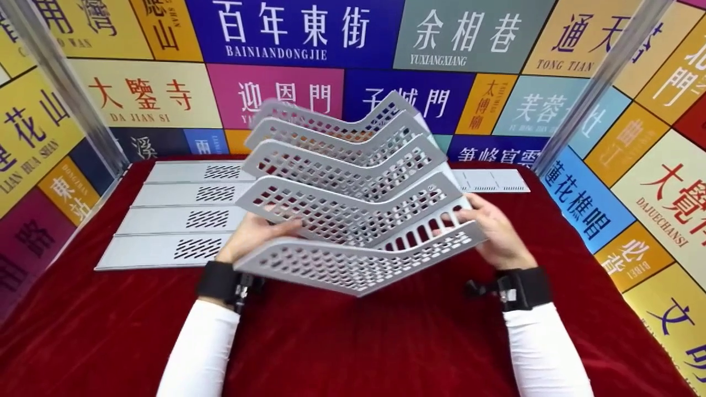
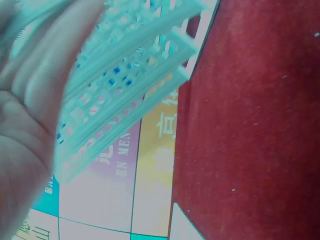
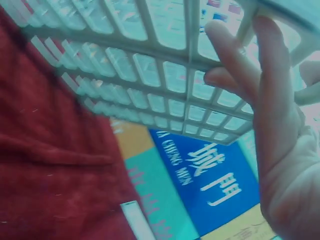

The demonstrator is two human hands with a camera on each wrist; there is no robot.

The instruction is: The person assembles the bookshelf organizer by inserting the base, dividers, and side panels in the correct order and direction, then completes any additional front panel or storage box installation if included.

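Rack (image 1: 353,220) of grey perforated plastic, five V-shaped tiers stepped one behind another, held up off the red cloth (image 1: 358,342) between both hands, roughly centred over the table and tilted back toward the far wall.

Left hand (image 1: 251,234) at the rack's left end, near the front two tiers. Head view: fingers reach in behind the second tier, thumb partly hidden by the front tier. Left wrist view: fingers (image 2: 35,85) lie fairly straight and together against the rack (image 2: 125,95), palm flat to its side; picture washed out, and how far the fingertips wrap cannot be told.

Right hand (image 1: 493,231) at the rack's right end. Head view: fingers laid over the slotted end of the lower tiers. Right wrist view: fingers (image 3: 265,85) extended, tips hooked into the grid of the rack (image 3: 150,65), one finger curled behind a bar.

Panels (image 1: 176,220), four flat grey ones with slotted patches, lie side by side on the cloth behind and left of the rack, well apart from the hands. Another flat strip (image 1: 493,181) lies at the far right edge of the cloth. Backdrop (image 1: 309,33) of coloured signs with Chinese characters stands round the table on three sides.
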